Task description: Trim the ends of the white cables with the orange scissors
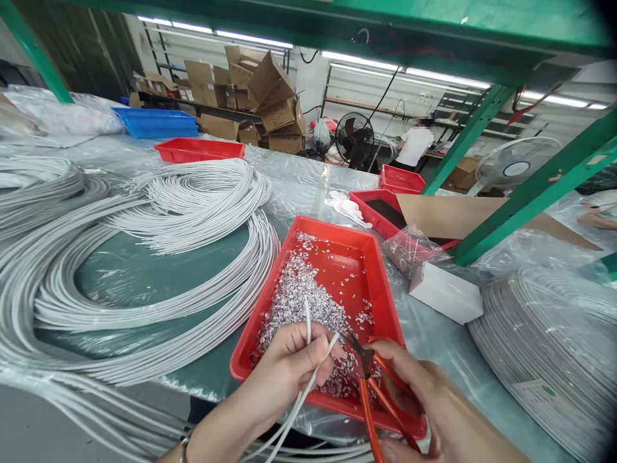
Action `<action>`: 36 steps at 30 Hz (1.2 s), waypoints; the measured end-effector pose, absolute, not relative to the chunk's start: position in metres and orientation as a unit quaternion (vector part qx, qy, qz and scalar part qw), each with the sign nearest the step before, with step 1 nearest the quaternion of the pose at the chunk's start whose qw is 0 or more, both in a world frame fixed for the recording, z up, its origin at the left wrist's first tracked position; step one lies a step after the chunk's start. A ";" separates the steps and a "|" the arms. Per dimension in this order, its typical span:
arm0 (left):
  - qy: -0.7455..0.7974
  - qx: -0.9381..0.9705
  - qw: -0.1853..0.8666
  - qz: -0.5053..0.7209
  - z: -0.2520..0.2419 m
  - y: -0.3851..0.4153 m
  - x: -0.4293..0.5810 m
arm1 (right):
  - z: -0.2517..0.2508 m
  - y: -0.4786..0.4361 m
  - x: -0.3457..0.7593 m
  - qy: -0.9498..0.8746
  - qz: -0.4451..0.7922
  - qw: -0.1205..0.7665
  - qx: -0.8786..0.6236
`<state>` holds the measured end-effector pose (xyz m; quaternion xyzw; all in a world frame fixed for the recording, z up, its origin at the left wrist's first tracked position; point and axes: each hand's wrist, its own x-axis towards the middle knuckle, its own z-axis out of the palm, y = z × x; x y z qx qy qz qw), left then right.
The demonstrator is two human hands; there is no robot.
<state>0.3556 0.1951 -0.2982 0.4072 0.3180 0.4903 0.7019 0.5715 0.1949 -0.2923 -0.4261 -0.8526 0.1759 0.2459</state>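
Observation:
Over the near end of a red tray (391, 321), my left hand (294, 360) pinches white cables (308, 389) between thumb and fingers, their ends sticking up past the fingertips. My right hand (409, 386) is wrapped round orange-handled pliers (367, 370). The pliers' dark jaws point left, close beside the tip of one cable; whether they touch it cannot be told. Many small silvery scraps (308, 296) lie in the tray, heaped toward its left side.
Large white cable coils (193, 308) cover the left of the table. On the right are a white box (446, 292), a wrapped coil (544, 347) and green posts (520, 180). Red trays (200, 150) and a blue tray (157, 122) stand farther back. A person (415, 145) is in the background.

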 end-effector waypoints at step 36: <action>0.278 0.424 0.735 0.450 -0.298 0.197 0.352 | -0.264 0.215 0.543 -0.768 0.330 0.369 -0.406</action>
